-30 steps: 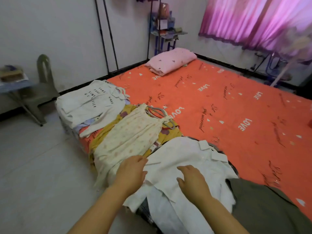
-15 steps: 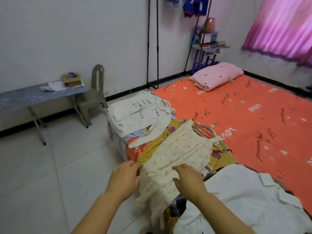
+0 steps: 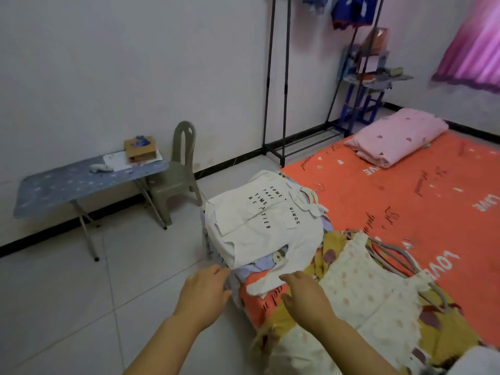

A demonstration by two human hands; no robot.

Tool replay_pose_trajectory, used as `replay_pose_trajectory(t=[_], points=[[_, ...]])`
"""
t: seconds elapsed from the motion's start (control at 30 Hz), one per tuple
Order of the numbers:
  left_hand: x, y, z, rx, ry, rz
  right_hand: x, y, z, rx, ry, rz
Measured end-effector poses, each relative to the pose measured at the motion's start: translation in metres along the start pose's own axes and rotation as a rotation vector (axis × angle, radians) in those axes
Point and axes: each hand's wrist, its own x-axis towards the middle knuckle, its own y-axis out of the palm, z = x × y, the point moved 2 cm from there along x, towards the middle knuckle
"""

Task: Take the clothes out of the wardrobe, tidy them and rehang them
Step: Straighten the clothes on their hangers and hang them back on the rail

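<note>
A white shirt with black lettering lies on top of a lilac garment at the bed's near-left corner. To its right a cream spotted dress lies over a yellow patterned garment, with grey hangers beneath. My left hand reaches with relaxed fingers to the lower edge of the white shirt pile. My right hand hovers open over the shirt's trailing white sleeve. Neither hand grips anything.
The orange bedspread carries a pink pillow at the back. A black clothes rack with blue clothes stands against the wall. An ironing board and a grey plastic chair stand left on the tiled floor.
My view and both hands have shifted left along the bed, from the plain white shirt past the cream dress to the lettered white shirt pile.
</note>
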Motion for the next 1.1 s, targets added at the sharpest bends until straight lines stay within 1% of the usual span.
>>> replay_pose_trajectory(t=[0.2, 0.4, 0.6, 0.83, 0.97, 1.1], points=[[0.098, -0.003, 0.054, -0.019, 0.115, 0.016, 0.085, -0.002, 0.016, 0.010, 0.140, -0.020], [0.199, -0.017, 0.106, 0.028, 0.304, 0.080, 0.164, -0.004, 0.044, 0.063, 0.281, -0.033], [0.280, -0.018, 0.119, 0.043, 0.429, 0.170, 0.211, -0.012, 0.044, 0.120, 0.421, -0.060], [0.390, -0.001, 0.100, 0.040, 0.546, 0.222, 0.287, -0.010, -0.013, 0.174, 0.547, -0.038], [0.468, 0.025, 0.082, 0.065, 0.569, 0.312, 0.356, -0.005, -0.071, 0.235, 0.615, -0.037], [0.534, 0.062, 0.062, 0.082, 0.573, 0.437, 0.419, 0.009, -0.140, 0.303, 0.707, 0.008]])
